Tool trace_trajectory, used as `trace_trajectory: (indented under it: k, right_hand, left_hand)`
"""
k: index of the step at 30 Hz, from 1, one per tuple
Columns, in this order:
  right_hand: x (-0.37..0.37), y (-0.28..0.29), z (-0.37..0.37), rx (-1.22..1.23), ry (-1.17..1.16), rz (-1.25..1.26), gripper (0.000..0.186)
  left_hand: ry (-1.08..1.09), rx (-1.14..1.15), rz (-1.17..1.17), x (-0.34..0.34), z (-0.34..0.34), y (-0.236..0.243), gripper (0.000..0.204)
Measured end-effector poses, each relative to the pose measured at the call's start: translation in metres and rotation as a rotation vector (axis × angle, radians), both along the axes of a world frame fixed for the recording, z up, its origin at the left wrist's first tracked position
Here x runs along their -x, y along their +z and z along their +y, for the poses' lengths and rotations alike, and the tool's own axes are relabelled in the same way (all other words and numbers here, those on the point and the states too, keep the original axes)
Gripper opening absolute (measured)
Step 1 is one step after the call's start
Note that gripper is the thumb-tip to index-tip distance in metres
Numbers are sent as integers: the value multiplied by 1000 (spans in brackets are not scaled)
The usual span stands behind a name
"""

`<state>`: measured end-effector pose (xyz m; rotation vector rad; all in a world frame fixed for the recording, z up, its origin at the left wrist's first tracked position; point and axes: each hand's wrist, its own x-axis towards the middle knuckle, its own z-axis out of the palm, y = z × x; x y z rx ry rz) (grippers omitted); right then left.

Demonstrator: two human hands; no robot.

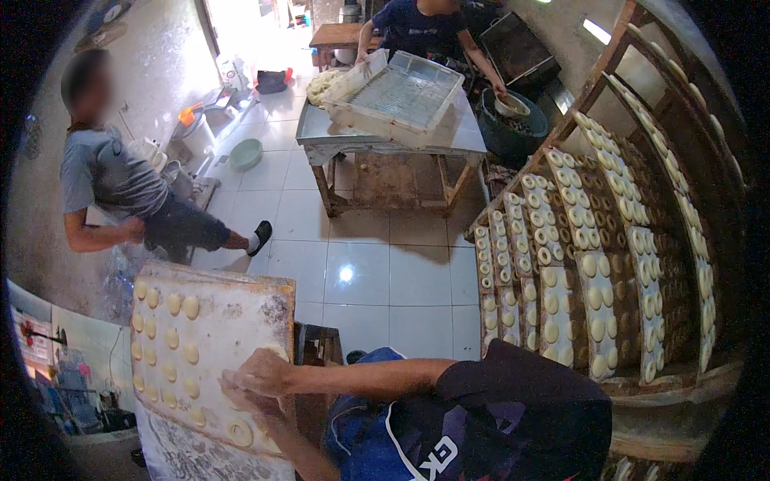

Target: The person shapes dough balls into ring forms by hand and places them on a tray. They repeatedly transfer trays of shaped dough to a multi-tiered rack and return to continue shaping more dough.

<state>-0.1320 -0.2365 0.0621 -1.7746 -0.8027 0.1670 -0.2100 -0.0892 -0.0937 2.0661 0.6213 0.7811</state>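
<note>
A floured tray sits low in front of me with several pale flat dough rounds in rows on its left and a dough ring near its bottom. My right hand is over the tray's right side, fingers curled, with a pale piece partly hidden behind it; I cannot make out what it grips. My left hand is just below and left of it, over the tray and smeared by motion, its fingers unclear.
A tall rack of boards with dough rings and rounds fills the right. A person moves at left. Ahead, another person handles a bowl and clear crate at a table. A green basin lies on the floor.
</note>
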Motion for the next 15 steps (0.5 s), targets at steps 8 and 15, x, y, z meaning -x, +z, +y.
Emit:
trace_trajectory:
  k: [8,15]
  right_hand:
    - [-11,5,2,41,-19,20,57]
    - [-9,1,7,-154,-40,-55,53]
  left_hand:
    - [-38,-65,-7,-9,-27,60,55]
    - [-65,-382,86,10,-44,93,62]
